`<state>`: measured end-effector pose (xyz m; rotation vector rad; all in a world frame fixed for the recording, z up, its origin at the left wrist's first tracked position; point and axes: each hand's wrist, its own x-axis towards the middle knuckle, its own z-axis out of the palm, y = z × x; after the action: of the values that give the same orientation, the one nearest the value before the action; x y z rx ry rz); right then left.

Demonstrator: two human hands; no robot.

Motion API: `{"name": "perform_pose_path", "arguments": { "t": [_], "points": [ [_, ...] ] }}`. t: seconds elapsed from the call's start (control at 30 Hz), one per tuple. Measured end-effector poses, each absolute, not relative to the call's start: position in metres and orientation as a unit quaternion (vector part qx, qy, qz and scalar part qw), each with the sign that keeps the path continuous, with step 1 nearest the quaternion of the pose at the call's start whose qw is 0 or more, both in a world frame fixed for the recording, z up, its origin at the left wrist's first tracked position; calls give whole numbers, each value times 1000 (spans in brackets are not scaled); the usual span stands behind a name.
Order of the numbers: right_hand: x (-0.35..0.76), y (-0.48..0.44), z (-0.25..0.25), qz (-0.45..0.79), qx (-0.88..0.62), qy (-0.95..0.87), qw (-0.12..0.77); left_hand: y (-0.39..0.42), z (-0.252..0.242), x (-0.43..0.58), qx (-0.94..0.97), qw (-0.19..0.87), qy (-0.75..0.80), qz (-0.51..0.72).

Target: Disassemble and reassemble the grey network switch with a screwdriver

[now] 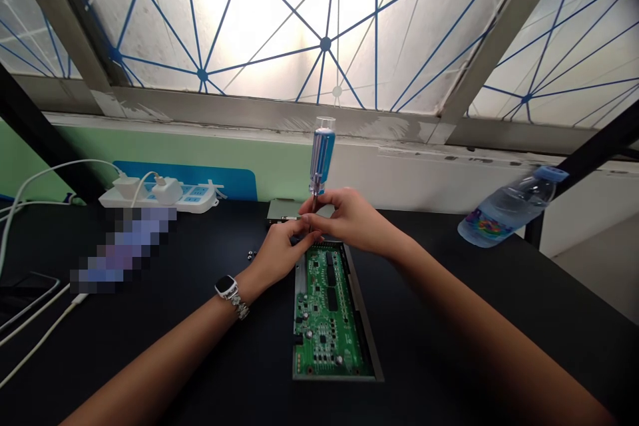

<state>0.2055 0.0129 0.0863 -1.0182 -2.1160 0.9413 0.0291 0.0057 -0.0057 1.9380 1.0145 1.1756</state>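
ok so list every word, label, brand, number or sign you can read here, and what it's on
No text can be read for certain.
Bottle: colourful label, lettering too blurred to read.
Board: any print is too small to read.
Screwdriver: no lettering can be made out.
Power strip: any marks are too small to read.
Watch: dark screen, no digits visible.
Pixelated patch: nothing legible.

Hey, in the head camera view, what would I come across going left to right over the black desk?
White power strip → smartwatch worn on a wrist → green circuit board → blue-capped plastic water bottle.
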Motion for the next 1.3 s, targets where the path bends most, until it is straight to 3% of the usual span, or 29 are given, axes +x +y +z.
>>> {"name": "perform_pose_path", "arguments": {
  "t": [0.1, 0.6, 0.9, 1.3],
  "points": [
    [207, 14, 86, 321, -388, -806, 310, 3, -2, 27, 737, 334, 383, 446],
    [210, 15, 91, 416, -354, -795, 266, 1, -1, 16, 742, 300, 408, 439],
    [206, 16, 85, 250, -402, -832, 289, -1, 1, 22, 745, 329, 386, 434],
    [212, 13, 90, 374, -360, -812, 268, -3, 3, 12, 751, 281, 408, 437]
  ]
}}
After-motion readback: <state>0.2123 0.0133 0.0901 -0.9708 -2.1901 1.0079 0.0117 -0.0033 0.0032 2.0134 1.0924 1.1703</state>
